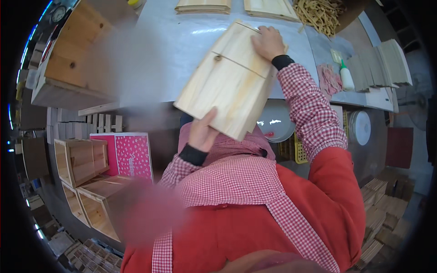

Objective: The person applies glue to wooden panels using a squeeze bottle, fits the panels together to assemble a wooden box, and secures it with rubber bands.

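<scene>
A pale wooden panel (223, 86) with a knot and dark lines across it is tilted over the front edge of the table. More wood shows along its right side; I cannot tell whether that is a second panel or a thick side. My right hand (268, 43) grips the far right edge, fingers over the top. At the near left edge my left hand (203, 133) holds it, thumb on the upper face and the other fingers mostly hidden beneath.
Wooden panel stacks (202, 6) lie at the table's far side, beside a pile of tan strips (318, 16). To the right are a pink cloth (329, 79), a green-capped bottle (347, 78) and grey boards (382, 63). Wooden boxes (84, 159) stand at left. A blur covers part of the left.
</scene>
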Action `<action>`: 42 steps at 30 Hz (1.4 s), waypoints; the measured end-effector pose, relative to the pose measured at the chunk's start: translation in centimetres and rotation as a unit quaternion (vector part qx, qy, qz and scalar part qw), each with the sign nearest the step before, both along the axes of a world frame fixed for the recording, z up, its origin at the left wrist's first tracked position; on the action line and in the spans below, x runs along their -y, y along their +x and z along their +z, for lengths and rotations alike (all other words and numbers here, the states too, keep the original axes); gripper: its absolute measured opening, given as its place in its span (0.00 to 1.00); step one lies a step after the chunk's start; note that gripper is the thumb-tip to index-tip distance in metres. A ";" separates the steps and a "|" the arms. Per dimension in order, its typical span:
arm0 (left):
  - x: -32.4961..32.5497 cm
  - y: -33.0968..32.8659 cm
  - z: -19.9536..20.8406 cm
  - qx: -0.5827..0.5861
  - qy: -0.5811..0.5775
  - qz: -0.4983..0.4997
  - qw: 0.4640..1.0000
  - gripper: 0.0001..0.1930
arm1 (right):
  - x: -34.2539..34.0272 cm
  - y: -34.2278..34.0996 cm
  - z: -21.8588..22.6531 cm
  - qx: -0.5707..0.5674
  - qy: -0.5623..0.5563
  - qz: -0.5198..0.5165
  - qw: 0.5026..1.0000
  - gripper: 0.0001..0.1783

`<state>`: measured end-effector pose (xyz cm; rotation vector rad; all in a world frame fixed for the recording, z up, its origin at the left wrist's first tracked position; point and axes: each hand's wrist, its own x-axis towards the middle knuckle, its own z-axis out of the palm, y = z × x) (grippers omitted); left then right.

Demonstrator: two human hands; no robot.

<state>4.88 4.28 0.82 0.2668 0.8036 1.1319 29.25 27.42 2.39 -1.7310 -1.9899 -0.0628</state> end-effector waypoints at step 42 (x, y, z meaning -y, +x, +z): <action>0.4 -0.8 -1.0 -0.017 -0.121 0.073 0.990 0.28 | 4.9 16.6 0.3 -0.571 0.060 -0.027 0.818 0.28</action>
